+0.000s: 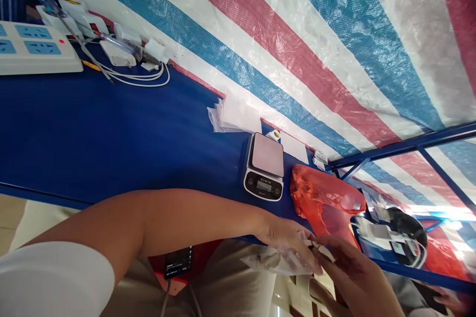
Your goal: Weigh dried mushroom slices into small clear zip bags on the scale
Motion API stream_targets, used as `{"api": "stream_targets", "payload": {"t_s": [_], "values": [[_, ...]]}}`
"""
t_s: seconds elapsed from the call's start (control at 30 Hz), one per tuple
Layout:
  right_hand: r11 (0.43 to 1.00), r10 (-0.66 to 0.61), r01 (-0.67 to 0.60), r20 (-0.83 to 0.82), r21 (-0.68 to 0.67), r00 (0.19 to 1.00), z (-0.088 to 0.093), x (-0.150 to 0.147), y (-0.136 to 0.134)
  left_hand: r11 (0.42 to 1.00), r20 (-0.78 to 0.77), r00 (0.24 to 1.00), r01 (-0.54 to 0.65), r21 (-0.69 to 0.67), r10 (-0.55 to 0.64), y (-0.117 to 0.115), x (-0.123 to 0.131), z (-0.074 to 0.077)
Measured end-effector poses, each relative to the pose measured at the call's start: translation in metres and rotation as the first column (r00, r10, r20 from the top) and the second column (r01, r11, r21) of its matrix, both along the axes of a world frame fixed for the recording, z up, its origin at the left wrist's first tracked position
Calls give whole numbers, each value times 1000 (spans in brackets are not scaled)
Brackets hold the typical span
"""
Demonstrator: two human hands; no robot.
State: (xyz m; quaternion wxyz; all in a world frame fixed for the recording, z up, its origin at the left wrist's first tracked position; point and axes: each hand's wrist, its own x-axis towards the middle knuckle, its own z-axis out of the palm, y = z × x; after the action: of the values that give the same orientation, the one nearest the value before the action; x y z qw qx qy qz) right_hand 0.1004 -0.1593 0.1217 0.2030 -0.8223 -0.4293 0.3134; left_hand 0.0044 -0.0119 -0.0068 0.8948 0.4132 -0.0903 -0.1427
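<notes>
- Between our hands, a clear plastic bag (pixel 275 261) hangs, its edge pinched by our left hand (pixel 286 243) and right hand (pixel 347 263).
- Just beyond them lie an orange plastic bag (pixel 323 198) and a digital scale (pixel 264 168); close fingertips suit such slippery film.

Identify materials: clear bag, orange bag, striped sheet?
The clear bag looks like thin plastic film: translucent and creased. The orange bag seems to be similar film, crinkled and glossy. The striped sheet looks like woven polypropylene tarp: visible weave, slight sheen.
</notes>
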Motion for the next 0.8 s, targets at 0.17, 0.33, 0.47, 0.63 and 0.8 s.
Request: {"api": "stream_targets", "payload": {"t_s": [0.17, 0.33, 0.47, 0.63, 0.8], "values": [[995, 91, -90, 36, -31, 995, -3, -8, 4, 998, 40, 998, 41, 48, -43, 3, -3, 5], [989, 142, -141, 32, -37, 989, 5, -8, 3, 997, 33, 997, 74, 15, -75, 3, -1, 3], [992, 128, -126, 71, -26, 989, 4, -8, -3, 992, 73, 991, 114, -62, -110, 4, 1, 1], [992, 124, -124, 78, -14, 989, 1, -22, 1, 965, -98, 981, 142, -221, -167, 9, -5, 5], [982, 29, -46, 95, 185, 995, 12, -11, -7, 964, -136, 988, 29, -263, -67, 13, -3, 0]]}}
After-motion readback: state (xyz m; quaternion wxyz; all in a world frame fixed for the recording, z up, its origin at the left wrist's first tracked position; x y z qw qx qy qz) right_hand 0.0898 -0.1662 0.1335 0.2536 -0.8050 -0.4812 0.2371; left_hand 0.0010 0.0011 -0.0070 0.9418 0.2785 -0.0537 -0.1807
